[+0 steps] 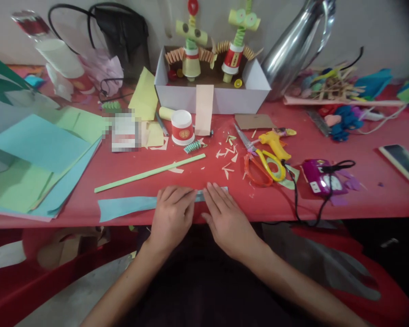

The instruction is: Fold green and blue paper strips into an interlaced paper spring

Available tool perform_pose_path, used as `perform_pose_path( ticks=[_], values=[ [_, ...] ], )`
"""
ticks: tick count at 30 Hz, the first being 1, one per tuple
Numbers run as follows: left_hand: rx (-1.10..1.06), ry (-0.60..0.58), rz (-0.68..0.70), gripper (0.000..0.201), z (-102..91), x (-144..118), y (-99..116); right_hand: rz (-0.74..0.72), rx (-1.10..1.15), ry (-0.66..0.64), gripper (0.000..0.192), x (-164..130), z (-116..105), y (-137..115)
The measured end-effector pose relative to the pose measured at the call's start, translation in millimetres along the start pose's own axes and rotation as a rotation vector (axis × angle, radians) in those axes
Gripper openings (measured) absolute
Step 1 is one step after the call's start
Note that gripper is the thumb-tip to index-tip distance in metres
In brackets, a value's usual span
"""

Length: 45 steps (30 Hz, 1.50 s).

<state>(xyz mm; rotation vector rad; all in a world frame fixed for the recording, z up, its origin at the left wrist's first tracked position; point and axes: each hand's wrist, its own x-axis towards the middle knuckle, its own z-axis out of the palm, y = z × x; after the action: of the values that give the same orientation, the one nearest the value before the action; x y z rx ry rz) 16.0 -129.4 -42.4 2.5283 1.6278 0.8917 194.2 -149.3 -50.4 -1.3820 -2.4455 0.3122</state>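
Both hands flat, fingers extended: left hand (172, 213) and right hand (225, 215) press the blue paper strip (126, 206) at lower centre, on the table's (361, 200) near edge. My read: uneven pressure skews the crease; loose tail could slide off.

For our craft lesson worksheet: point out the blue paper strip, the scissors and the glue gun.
blue paper strip (126, 206): head view, on its bare left part.
scissors (264, 169): head view, on the handle loops.
glue gun (276, 143): head view, on its yellow body.
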Motion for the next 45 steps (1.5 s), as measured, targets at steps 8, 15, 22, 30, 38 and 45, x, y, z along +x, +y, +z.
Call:
perform_pose_path(
  ticks=[8, 15, 22, 30, 38, 45],
  values=[
    [0.085, -0.197, 0.209, 0.028, -23.4, 4.0, -21.2, 0.089, -0.006, 0.042, 0.049, 2.9, 1.3, -11.6],
    [0.092, -0.243, 0.298, 0.031, -38.6, -4.4, -41.6, 0.069, -0.014, 0.059, 0.049, 0.9, 5.1, -10.0],
    [0.136, -0.249, 0.295, 0.031, -56.9, -16.3, -62.6, 0.051, -0.074, 0.069, 0.050, -0.1, 8.0, -8.9],
    [0.167, -0.305, 0.210, 0.033, -75.9, -16.4, -88.3, 0.043, -0.133, 0.094, 0.051, -1.3, 11.1, -9.2],
    [0.129, -0.369, 0.266, 0.033, -89.2, -24.3, -98.5, 0.037, -0.136, 0.103, 0.050, -2.0, 11.2, -8.9],
    [0.243, -0.322, 0.223, 0.031, -99.2, -48.3, -114.7, 0.034, -0.142, 0.116, 0.050, -2.3, 12.0, -8.7]
  ],
)
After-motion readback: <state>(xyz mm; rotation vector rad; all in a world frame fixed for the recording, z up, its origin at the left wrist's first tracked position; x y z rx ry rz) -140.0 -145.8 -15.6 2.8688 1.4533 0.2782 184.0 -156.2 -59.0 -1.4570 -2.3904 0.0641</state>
